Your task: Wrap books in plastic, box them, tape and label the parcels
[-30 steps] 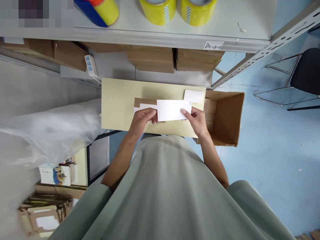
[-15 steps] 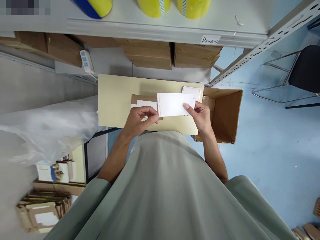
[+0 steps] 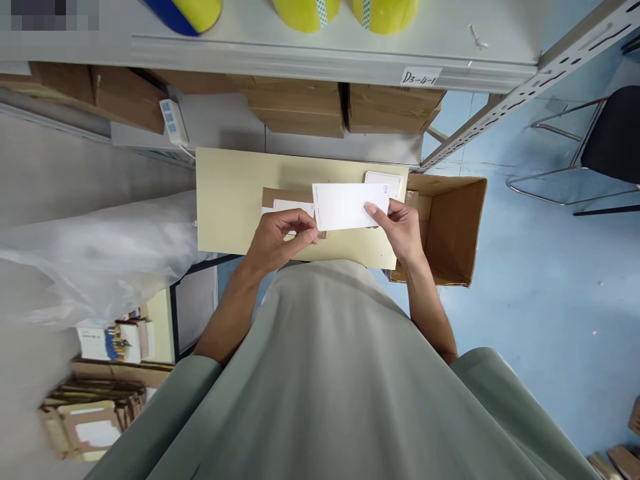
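A white card (image 3: 345,205) is held flat above the pale yellow tabletop (image 3: 230,200). My right hand (image 3: 400,230) grips its right end, thumb on top. My left hand (image 3: 277,237) is closed in a pinch at the card's left edge, its fingertips touching the lower left corner. Under the hands lies a brown envelope (image 3: 277,197) with a white slip (image 3: 293,207) on it. A small white card (image 3: 384,181) rests on the table beyond my right hand.
An open cardboard box (image 3: 453,227) stands at the table's right end. Flat brown cartons (image 3: 300,107) fill the shelf beyond, tape rolls (image 3: 305,10) sit on the shelf above. Clear plastic sheeting (image 3: 100,247) lies left; a chair (image 3: 600,147) stands far right.
Both hands and the white card have shifted slightly away from me and the view has tilted a little. The grip on the card is unchanged.
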A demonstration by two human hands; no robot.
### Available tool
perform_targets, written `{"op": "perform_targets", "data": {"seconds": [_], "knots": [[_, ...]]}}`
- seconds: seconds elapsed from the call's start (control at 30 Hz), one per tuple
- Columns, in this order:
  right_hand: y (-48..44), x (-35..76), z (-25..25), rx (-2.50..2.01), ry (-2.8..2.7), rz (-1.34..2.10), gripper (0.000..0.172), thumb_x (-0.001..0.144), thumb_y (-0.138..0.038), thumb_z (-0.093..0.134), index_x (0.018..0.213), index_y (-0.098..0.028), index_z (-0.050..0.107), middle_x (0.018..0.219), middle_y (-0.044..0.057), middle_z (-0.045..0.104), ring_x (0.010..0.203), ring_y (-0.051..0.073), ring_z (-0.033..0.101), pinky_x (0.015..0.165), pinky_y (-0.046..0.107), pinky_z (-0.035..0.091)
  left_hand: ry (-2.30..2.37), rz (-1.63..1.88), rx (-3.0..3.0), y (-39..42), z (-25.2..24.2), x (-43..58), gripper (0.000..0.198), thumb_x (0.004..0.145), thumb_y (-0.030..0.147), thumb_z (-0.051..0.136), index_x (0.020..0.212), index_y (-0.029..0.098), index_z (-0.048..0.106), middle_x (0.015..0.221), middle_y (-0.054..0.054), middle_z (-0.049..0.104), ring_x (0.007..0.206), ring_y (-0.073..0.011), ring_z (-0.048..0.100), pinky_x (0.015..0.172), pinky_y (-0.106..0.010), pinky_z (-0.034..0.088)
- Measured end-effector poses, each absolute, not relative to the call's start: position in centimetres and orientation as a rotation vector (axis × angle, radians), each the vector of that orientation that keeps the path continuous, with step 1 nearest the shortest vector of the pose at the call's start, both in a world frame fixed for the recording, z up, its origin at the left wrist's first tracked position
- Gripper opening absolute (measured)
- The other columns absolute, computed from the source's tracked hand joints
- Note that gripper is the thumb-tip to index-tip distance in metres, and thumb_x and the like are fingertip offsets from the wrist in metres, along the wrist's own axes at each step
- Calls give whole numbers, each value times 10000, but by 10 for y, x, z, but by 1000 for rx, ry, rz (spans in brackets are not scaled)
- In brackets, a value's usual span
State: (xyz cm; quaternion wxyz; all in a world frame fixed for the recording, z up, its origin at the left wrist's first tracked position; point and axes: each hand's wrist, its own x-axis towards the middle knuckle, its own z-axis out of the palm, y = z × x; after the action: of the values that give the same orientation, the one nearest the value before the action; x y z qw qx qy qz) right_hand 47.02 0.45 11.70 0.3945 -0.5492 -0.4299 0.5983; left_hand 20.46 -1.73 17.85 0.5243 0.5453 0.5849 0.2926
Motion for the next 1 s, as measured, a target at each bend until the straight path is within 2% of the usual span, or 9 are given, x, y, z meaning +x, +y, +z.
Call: {"op": "perform_targets", "data": {"seconds": [0.1, 0.23, 0.33, 0.4, 0.57, 0.73, 1.0], "knots": [[6, 467, 104, -1494, -1173, 1459, 649, 855, -878, 855, 862, -237, 759, 793, 2, 691, 756, 183, 658, 718, 345, 620, 1364, 723, 1328, -17, 178, 206, 201, 870, 384, 802, 770, 223, 734, 719, -24, 738, 713, -200, 720, 695, -332, 571], [-1, 459, 100, -1572, -1372, 1227, 561, 940, -787, 846, 1092, -247, 824, 1011, 42, 772, 818, 191, 691, 816, 376, 638, 1374, 734, 1350, -18, 177, 211, 218, 887, 394, 787, 768, 225, 719, 725, -23, 730, 719, -193, 705, 687, -323, 556], [-13, 452, 116, -1381, -1489, 1237, 418, 1077, -677, 744, 1064, -274, 856, 1042, 51, 772, 879, 197, 712, 829, 372, 638, 1386, 716, 1380, -20, 178, 215, 204, 900, 382, 772, 779, 224, 726, 761, -26, 738, 722, -179, 678, 680, -312, 534], [-21, 448, 130, -1225, -1520, 1301, 371, 1111, -619, 723, 1057, -285, 873, 1004, 45, 766, 895, 195, 717, 800, 359, 637, 1380, 699, 1410, -21, 178, 216, 188, 909, 366, 757, 787, 224, 734, 776, -25, 741, 724, -171, 657, 679, -307, 520], [-33, 438, 146, -1142, -1534, 1349, 322, 1080, -590, 782, 1049, -291, 897, 975, 35, 761, 825, 176, 695, 721, 346, 630, 1371, 670, 1477, -26, 179, 220, 165, 911, 331, 717, 784, 227, 734, 735, -6, 716, 695, -157, 598, 663, -302, 484], [-38, 433, 143, -1178, -1539, 1348, 264, 1076, -531, 795, 1023, -292, 893, 953, 26, 765, 804, 174, 686, 699, 343, 623, 1370, 628, 1516, -35, 180, 219, 166, 920, 338, 704, 797, 231, 735, 746, -2, 719, 704, -163, 604, 681, -316, 486], [-46, 417, 140, -1169, -1606, 1385, 253, 1118, -448, 711, 967, -259, 786, 940, 21, 723, 804, 169, 670, 686, 323, 579, 1383, 602, 1533, -46, 176, 199, 143, 933, 322, 691, 828, 235, 734, 798, -4, 753, 733, -169, 636, 702, -320, 505]]}}
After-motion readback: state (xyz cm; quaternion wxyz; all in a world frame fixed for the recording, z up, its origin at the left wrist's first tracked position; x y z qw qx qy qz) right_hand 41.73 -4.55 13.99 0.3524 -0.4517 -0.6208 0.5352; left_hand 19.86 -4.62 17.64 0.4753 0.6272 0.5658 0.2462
